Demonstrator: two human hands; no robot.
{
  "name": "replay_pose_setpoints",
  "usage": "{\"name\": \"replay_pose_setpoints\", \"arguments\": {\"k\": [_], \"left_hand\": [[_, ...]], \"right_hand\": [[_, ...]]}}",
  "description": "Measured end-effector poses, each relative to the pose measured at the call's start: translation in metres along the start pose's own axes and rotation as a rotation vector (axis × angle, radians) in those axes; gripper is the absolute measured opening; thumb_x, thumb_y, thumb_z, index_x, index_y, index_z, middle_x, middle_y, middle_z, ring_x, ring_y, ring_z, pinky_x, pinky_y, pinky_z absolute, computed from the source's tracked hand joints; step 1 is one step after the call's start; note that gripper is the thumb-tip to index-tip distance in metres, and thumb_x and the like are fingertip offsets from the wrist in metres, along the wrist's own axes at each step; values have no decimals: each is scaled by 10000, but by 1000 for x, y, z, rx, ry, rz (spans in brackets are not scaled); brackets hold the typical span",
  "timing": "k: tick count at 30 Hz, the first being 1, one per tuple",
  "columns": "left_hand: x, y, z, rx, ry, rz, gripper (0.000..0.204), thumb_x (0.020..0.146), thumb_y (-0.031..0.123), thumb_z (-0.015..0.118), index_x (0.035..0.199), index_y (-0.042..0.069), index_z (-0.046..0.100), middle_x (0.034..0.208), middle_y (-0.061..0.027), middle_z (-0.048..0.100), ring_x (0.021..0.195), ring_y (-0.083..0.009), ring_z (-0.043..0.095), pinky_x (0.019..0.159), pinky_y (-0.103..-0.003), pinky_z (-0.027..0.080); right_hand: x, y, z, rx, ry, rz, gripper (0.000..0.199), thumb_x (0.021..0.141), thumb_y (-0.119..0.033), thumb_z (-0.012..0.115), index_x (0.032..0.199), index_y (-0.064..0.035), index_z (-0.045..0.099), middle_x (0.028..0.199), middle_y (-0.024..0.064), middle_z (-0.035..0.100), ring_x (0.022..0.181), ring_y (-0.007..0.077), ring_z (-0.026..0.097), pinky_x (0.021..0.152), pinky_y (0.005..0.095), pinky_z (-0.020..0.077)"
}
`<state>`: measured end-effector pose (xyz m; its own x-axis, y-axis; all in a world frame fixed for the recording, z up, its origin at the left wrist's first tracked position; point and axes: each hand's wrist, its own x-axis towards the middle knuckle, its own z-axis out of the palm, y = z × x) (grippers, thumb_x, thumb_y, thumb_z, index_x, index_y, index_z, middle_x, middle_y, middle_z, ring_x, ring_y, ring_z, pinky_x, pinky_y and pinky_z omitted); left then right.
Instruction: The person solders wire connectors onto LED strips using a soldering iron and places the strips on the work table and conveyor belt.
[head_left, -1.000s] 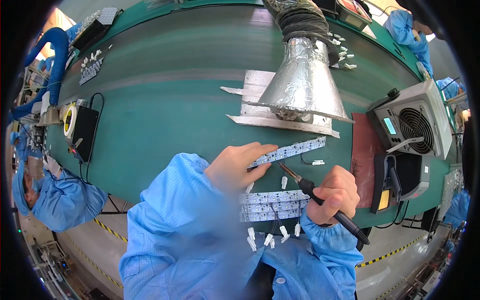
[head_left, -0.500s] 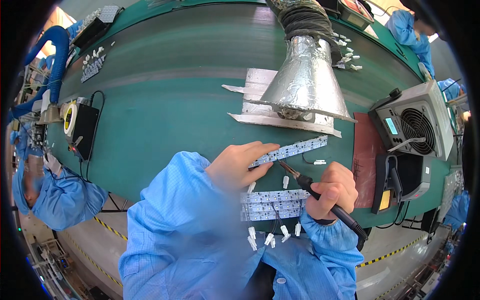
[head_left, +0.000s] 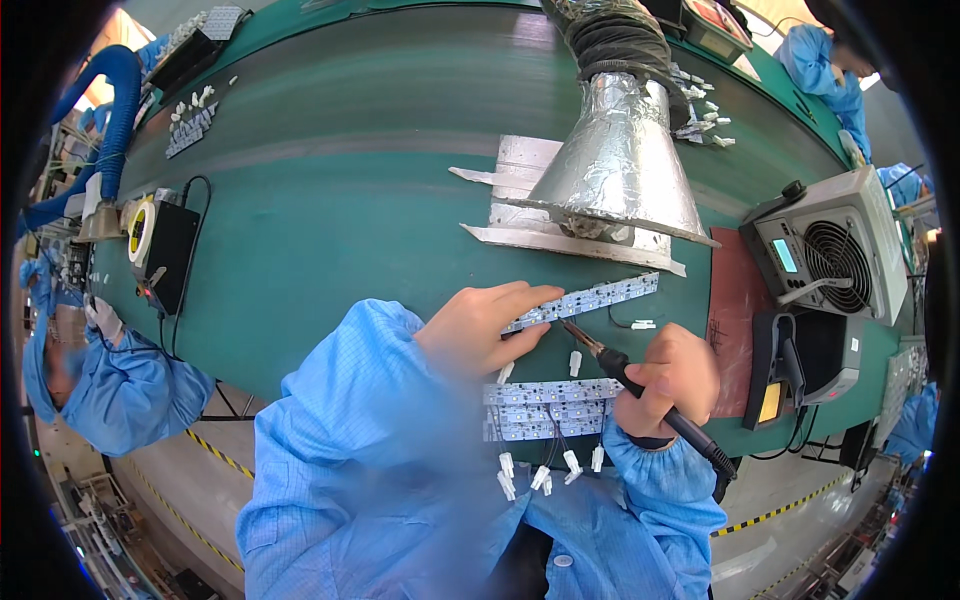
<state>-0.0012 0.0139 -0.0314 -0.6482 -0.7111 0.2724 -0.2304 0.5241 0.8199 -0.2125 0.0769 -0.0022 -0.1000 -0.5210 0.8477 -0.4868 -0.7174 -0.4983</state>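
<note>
Your left hand (head_left: 490,328) pinches a circuit strip (head_left: 607,296) at the desk (head_left: 330,230); your right hand (head_left: 672,378) grips a soldering iron (head_left: 613,365), its tip just beside the strip.

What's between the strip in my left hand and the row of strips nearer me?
In the head view: two white connectors and part of the soldering iron.

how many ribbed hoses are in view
2: a blue hose at the far left, and a black hose at top centre, joining the silver foil cone. Others may be hidden or out of view.
</note>
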Motion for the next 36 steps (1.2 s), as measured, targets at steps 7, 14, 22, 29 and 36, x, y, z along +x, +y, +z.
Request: {"name": "replay_pose_setpoints", "arguments": {"k": [7,14,22,29,36], "left_hand": [[0,1,0,19,-3,-3,407,846,59,731,1242,23,643,902,-163,670,735,-340,671,643,-387,544],[0,1,0,19,-8,-18,404,847,58,733,1240,27,646,903,-163,674,737,-344,672,646,-388,547],[0,1,-6,-5,-26,-39,393,851,50,725,1234,16,648,932,-174,676,778,-339,674,675,-383,544],[1,3,-6,-6,-35,-90,389,851,52,725,1230,6,649,959,-189,680,820,-349,676,718,-384,545],[2,2,-5,10,-30,-79,388,848,58,729,1224,6,652,957,-185,686,815,-341,679,719,-380,545]], "right_hand": [[0,0,0,13,-19,8,405,960,-152,493,576,-25,477,480,44,420,395,168,396,414,327,270],[0,0,0,4,-27,10,416,970,-158,489,576,-24,477,478,47,421,393,167,396,411,324,266],[4,18,-30,-43,251,128,443,1012,-206,445,611,-18,436,495,43,346,460,114,275,457,311,192],[1,29,-34,-111,197,208,431,924,-166,499,529,1,467,457,62,375,384,165,358,406,326,209],[1,30,-29,-99,155,196,423,921,-165,518,535,0,474,466,63,406,383,168,376,404,320,235]]}}
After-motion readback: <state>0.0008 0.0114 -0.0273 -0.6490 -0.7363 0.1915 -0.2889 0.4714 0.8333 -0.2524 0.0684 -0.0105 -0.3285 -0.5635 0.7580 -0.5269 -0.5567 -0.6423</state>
